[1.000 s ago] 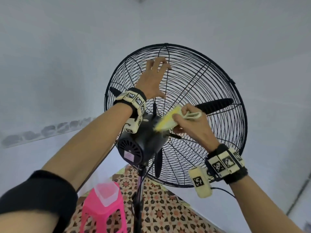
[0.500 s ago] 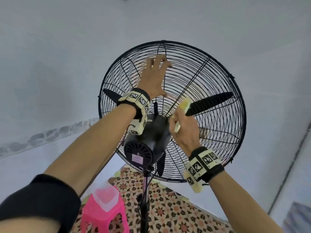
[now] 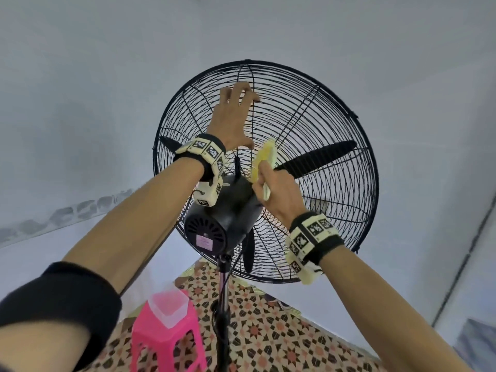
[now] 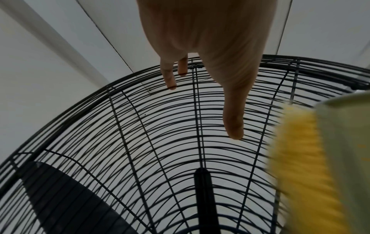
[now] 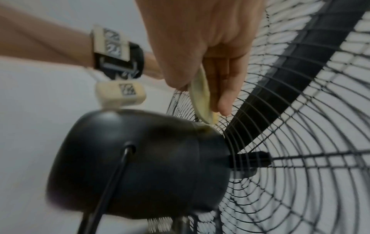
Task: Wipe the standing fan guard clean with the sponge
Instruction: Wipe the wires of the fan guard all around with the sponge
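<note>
The fan's black wire guard (image 3: 247,61) fills the middle of the head view, seen from behind. My left hand (image 3: 233,119) is spread on the guard's upper part, fingertips (image 4: 172,85) touching the wires (image 4: 198,110). My right hand (image 3: 281,194) grips a yellow sponge (image 3: 264,159) and holds it edge-on against the guard just above the black motor housing (image 3: 222,210). In the right wrist view the sponge (image 5: 202,98) is pinched between thumb and fingers of the right hand (image 5: 200,39), its tip at the wires (image 5: 300,157) beside the motor (image 5: 140,158). The left wrist view shows the sponge (image 4: 304,158) blurred at the right.
A black fan blade (image 3: 322,157) sits behind the wires to the right of the sponge. The fan pole (image 3: 224,304) runs down to a patterned floor (image 3: 268,331). A pink stool (image 3: 166,334) carrying a clear container (image 3: 169,304) stands left of the pole. Pale walls surround the fan.
My right hand has turned the sponge from lying flat by the motor to upright and moved it up the guard toward my left thumb. The left hand has stayed on the upper wires.
</note>
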